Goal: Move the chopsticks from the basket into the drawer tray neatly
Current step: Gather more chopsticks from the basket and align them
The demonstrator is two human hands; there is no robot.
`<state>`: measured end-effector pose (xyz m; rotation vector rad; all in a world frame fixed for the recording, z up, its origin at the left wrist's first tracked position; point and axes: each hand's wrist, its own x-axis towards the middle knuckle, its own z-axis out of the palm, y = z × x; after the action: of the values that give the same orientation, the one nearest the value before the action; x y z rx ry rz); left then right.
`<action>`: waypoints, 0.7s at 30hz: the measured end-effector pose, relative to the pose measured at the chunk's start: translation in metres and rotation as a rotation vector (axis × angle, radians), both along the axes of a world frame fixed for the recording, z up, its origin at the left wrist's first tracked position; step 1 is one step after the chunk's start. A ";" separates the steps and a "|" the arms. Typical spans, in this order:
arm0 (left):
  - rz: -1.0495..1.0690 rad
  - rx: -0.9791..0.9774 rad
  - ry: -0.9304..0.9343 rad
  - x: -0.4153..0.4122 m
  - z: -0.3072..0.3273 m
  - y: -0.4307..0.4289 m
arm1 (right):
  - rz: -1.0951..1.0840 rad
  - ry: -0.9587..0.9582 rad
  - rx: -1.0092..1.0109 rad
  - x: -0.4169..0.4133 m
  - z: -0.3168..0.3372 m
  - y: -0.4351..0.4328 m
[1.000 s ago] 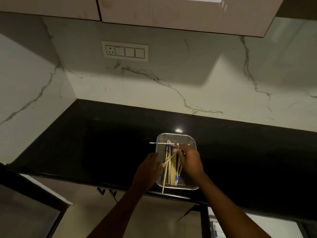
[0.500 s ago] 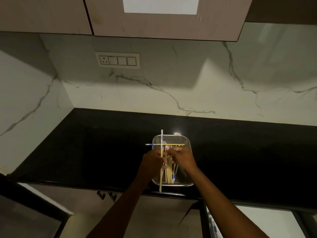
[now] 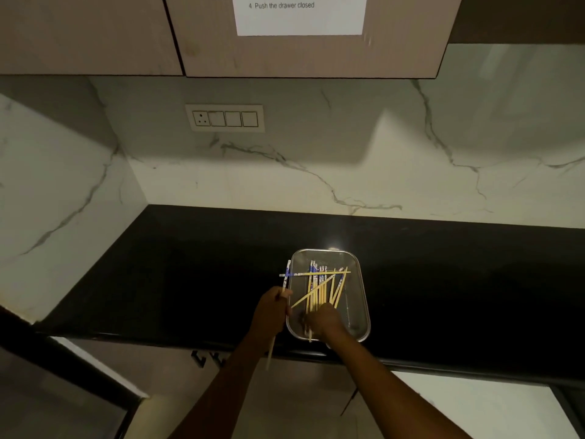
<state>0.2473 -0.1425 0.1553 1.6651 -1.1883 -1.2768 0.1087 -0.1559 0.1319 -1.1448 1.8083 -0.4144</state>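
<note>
The left hand [image 3: 273, 308] is curling its fingers tight around one chopstick [image 3: 286, 275], just left of the basket [image 3: 361, 299]. This stick is standing almost straight up in the frame, with its blue and white end poking up past the basket's left rim and its plain end hanging down below the counter [image 3: 190, 264] edge. The right hand [image 3: 326, 321] is reaching into the near end of the basket, with its fingers bent down onto the plain ends of the chopsticks [image 3: 319, 286] lying there; I cannot tell if it is gripping any. Most of these sticks are lying side by side, pointing away toward the wall. One is lying flat across the top of them, with its blue end sticking out over the left rim, and one is slanting from lower left to upper right. The basket is shiny metal and is sitting near the front edge of the black counter, in the lower middle of the frame. A switch plate [image 3: 225, 118] is sitting on the white marble wall at the upper left, and a paper note [image 3: 300, 17] is hanging on the cupboard at the top.
</note>
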 end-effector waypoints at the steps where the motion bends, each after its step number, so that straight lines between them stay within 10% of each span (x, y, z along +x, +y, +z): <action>1: 0.020 0.020 0.046 0.000 -0.001 0.000 | -0.017 -0.019 0.016 -0.005 0.006 0.002; 7: 0.081 0.288 0.425 -0.014 -0.003 -0.002 | -0.042 -0.295 0.206 -0.039 0.036 0.037; 21: -0.051 0.400 0.584 -0.064 -0.004 -0.004 | 0.100 -0.176 -0.033 -0.046 0.058 0.075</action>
<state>0.1830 -0.1467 0.1517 1.3665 -0.6512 -1.9566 0.0624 -0.0811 0.1899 -1.1788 1.5907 -0.4727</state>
